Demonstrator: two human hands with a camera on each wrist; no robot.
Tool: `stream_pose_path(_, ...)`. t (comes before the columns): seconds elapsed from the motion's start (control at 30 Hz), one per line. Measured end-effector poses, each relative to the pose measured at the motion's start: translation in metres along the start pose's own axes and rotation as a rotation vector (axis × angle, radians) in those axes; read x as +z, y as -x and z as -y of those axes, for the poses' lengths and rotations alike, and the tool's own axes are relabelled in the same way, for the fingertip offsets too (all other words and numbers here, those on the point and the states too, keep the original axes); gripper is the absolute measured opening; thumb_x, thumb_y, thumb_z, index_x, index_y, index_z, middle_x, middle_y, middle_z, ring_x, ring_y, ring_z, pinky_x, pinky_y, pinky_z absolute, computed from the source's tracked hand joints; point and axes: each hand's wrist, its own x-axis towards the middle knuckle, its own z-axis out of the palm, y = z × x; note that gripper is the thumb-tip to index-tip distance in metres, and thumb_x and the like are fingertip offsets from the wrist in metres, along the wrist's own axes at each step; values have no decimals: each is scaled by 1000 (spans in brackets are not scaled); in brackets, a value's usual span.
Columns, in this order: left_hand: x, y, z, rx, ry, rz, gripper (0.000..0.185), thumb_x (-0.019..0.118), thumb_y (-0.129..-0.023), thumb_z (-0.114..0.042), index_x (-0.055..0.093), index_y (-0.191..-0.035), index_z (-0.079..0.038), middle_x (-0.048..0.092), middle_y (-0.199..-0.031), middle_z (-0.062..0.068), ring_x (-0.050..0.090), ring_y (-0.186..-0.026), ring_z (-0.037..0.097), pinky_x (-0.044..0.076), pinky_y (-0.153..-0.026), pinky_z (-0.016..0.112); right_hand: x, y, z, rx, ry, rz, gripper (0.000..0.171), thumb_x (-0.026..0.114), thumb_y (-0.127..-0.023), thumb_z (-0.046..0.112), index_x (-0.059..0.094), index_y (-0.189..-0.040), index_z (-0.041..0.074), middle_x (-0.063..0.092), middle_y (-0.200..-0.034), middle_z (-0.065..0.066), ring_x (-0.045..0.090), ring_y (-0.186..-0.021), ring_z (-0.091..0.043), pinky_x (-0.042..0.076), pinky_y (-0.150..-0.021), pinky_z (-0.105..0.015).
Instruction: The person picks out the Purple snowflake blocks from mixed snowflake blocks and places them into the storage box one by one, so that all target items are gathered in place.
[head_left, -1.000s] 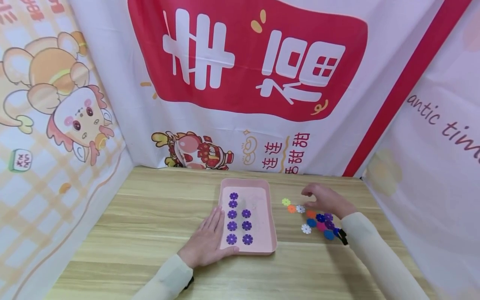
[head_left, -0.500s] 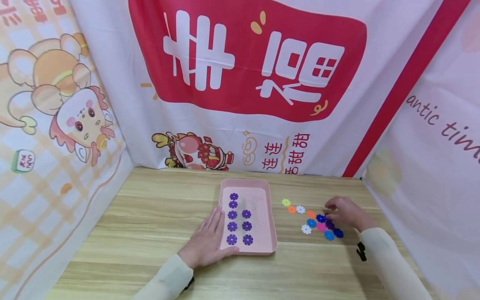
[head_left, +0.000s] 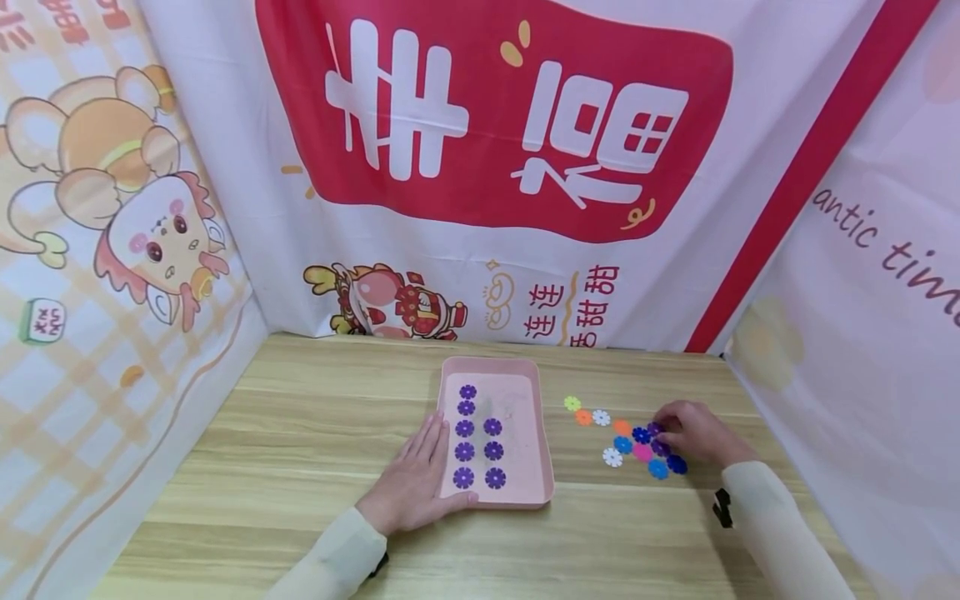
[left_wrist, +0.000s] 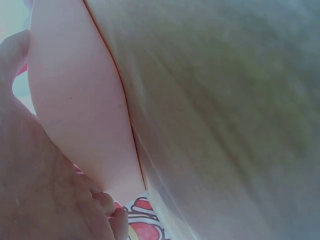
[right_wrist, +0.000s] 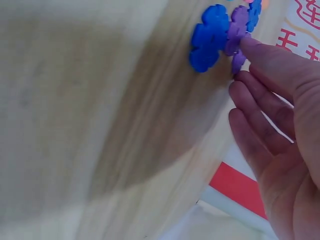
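While the right hand (head_left: 693, 433) is resting at the right edge of a loose cluster of flower-shaped discs in the right centre of the head view, its fingertips (right_wrist: 250, 47) are touching a purple disc (right_wrist: 237, 30) that is lying partly over a blue disc (right_wrist: 209, 37), as the upper right of the right wrist view shows; the fingers are only lightly bent and I cannot tell whether they are actually pinching the piece. Spreading leftward from that hand are more discs on the wooden table (head_left: 300, 433): dark blue (head_left: 641, 435), pink (head_left: 642, 452), light blue (head_left: 622, 445), white (head_left: 612, 457), orange (head_left: 583, 417) and yellow-green (head_left: 572, 403). Just left of them, in the lower middle of the frame, a pink tray (head_left: 528, 492) is holding eight purple discs (head_left: 465, 452) in two columns. The left hand (head_left: 412, 487) is lying flat with straight fingers against the tray's left rim, its thumb pressing on the near corner, gripping nothing. Printed cloth banners (head_left: 487, 125) are hanging behind and beside the table.
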Motion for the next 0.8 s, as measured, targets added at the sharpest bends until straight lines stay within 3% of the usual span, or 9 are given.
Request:
stream_pose_path(0.2, -1, -1, 0, 0, -3, 0, 116, 53, -95, -79, 15, -167, 4, 4, -177, 23, 6, -166, 41, 16, -135, 56, -11, -8, 5, 53, -50, 89, 17, 77, -96, 6, 76, -113, 5, 76, -104, -7, 69, -93, -19, 64, -91, -49)
stream_pose_path(0.4, -2, -1, 0, -1, -4, 7, 116, 53, -95, -78, 14, -167, 5, 4, -177, 24, 6, -166, 41, 16, -135, 56, -20, -19, 10, 60, -28, 127, 14, 83, -91, 7, 77, -103, 5, 75, -95, -6, 68, -86, -18, 64, -85, -44)
stream_pose_path(0.6, -2, 0, 0, -8, -3, 19, 116, 52, -95, -79, 13, -167, 4, 3, -177, 23, 6, -166, 40, 16, -135, 55, -22, -31, 8, 149, -23, 193, 12, 83, -91, 9, 74, -98, 10, 72, -93, -3, 64, -87, -19, 59, -84, -38)
stream_pose_path(0.8, -2, 0, -1, -11, 14, 16, 117, 52, -95, -79, 13, -167, 4, 3, -177, 23, 5, -166, 40, 16, -135, 56, -20, -37, 6, 176, -25, 196, 18, 86, -89, 14, 70, -93, 11, 70, -92, -2, 61, -87, -20, 55, -82, -35)
